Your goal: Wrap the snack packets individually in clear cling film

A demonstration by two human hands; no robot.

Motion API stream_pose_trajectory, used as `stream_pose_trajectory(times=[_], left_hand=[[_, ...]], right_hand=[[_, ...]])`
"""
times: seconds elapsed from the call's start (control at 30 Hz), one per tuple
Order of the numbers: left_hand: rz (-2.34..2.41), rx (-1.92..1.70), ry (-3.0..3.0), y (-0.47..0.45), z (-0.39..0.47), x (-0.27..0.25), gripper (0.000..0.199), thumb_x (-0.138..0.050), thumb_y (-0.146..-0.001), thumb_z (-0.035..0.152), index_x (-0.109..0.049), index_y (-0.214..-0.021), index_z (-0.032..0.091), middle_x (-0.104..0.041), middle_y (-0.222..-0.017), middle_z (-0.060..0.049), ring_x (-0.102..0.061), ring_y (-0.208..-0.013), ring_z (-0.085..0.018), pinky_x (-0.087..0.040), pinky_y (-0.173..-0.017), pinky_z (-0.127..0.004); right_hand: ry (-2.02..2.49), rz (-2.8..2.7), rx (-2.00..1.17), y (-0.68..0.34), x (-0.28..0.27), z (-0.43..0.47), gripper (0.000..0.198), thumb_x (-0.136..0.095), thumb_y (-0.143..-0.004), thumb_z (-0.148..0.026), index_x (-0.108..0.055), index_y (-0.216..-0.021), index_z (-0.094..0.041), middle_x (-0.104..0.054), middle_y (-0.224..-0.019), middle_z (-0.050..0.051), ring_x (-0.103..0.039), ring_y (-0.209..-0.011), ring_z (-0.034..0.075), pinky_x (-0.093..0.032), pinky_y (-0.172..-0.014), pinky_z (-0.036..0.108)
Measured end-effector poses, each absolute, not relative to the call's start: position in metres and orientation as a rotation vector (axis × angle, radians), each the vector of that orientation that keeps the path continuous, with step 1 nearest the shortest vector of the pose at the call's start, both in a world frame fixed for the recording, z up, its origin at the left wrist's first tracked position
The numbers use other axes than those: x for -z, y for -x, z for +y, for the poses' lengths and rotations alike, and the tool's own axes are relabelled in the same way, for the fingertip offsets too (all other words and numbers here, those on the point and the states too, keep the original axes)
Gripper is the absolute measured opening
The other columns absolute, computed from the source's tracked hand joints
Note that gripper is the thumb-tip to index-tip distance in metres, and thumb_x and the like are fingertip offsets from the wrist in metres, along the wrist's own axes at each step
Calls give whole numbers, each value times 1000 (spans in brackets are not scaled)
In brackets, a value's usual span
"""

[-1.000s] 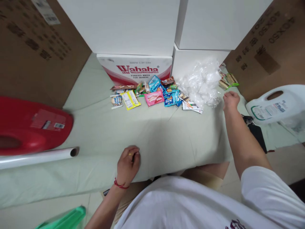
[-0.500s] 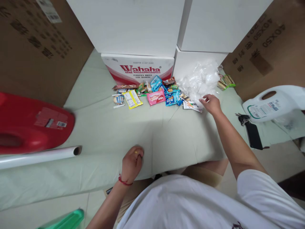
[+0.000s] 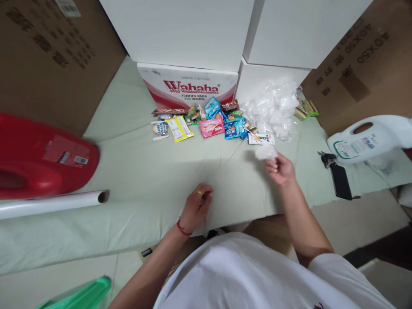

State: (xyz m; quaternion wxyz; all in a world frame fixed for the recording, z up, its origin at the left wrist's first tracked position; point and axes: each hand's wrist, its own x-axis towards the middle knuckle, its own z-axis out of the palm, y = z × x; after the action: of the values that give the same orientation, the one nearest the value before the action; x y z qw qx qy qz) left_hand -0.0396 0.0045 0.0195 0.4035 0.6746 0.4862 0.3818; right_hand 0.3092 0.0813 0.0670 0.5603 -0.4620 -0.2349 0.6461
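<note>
A: Nearest entries?

B: Left hand, one, at the front of the pale green cloth. Fingers curled, thumb close to them, nothing visible in the grip; whether fully closed, I cannot tell. Red cord bracelet at the wrist.

A: Next out?

B: Right hand, one, thumb and fingers pinched narrow on a crumpled piece of clear plastic, which sits just in front of the white packet.

A: Hazards against that item?

B: Slipping, I judge: thin, slick film, gripped at one end only, could slide from the fingertips. Its loose folds might also snag the white packet and drag it askew.

A: Beyond it?

B: Snack packets, assorted, in a loose row: yellow packet, pink packet, blue packets. To their right, one heap of clear plastic. Likely fault there: clinging layers, so a tug on one could pull several and scatter nearby packets.

A: Rearmost?

B: Red-and-white carton, lettered "Wahaha", behind the packets.
</note>
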Motion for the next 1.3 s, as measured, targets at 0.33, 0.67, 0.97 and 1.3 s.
stream_pose_trajectory(times=[0.33,0.67,0.97,1.3], left_hand=[[937,-1024,-1618,-48,52,-10,14,-63,-96,28,-75,-98,21,-70,-95,-7,-63,-87,-20,-49,-84,-34],[782,-928,-967,-32,68,3,22,-81,-79,36,-69,-84,18,-62,-67,2,-51,-59,-11,-40,-60,-26],[539,-935,-482,-12,87,2,11,-71,-69,24,-69,-76,15,-68,-77,-4,-64,-73,-17,-56,-75,-32],[641,-875,-631,-20,78,-3,37,-87,-78,51,-70,-87,19,-68,-84,-4,-63,-75,-17,-54,-70,-31]], right_hand=[[1031,-381,-1716,-227,-21,37,40,-90,-76,-44,-58,-77,-20,-50,-58,-7,-35,-43,4,-33,-35,14],[1279,-883,-1422,-203,-21,28,34,-89,-76,-49,-74,-90,-23,-60,-65,-4,-47,-57,10,-39,-53,22],[1167,-617,-1542,-235,-44,26,40,-94,-70,-46,-64,-76,-21,-38,-58,-8,-29,-50,7,-29,-44,19],[1406,-1065,-1306,-239,-36,26,34,-83,-84,-54,-70,-83,-22,-48,-61,-5,-38,-55,10,-30,-52,23]])
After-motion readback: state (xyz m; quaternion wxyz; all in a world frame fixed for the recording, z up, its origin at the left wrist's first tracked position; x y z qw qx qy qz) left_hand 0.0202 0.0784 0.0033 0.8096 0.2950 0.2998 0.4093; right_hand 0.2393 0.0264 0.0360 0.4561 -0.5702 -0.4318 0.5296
